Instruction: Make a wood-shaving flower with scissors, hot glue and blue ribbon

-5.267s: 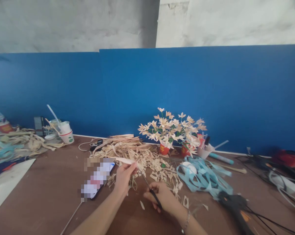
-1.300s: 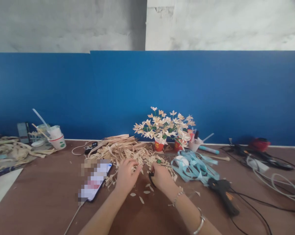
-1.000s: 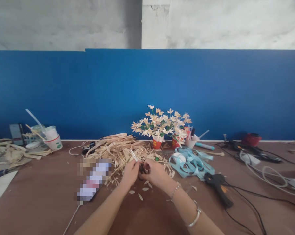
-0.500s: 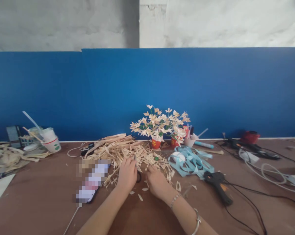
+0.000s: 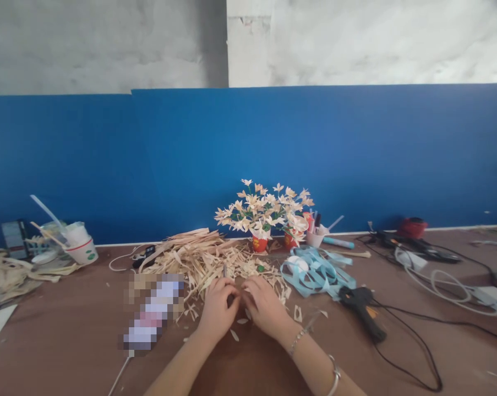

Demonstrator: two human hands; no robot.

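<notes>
My left hand [image 5: 218, 308] is closed around a pair of scissors; its narrow grey tip [image 5: 224, 270] pokes out above the fingers, and a dark handle shows by the thumb. Just to the right, my right hand [image 5: 267, 309] has its fingers curled, their tips almost touching the left hand. Whatever sits between those fingertips is hidden or too small to name. Both hands are low over the front edge of a heap of dry, straw-coloured husk strips [image 5: 198, 256]. A few cut petal-shaped pieces [image 5: 234, 335] lie on the table below them.
Behind the heap, pale handmade flowers [image 5: 260, 212] stand in red pots [image 5: 260, 242]. Tangled light-blue ribbon [image 5: 314, 275] and a black glue gun [image 5: 364, 313] with its cord lie to the right. A blurred-out phone [image 5: 153, 316] lies left; farther left stands a white cup [image 5: 83, 252].
My hands have come closer together, the right one turning so its back shows more. The scissors have swung in under my left hand. The whole view has shifted slightly.
</notes>
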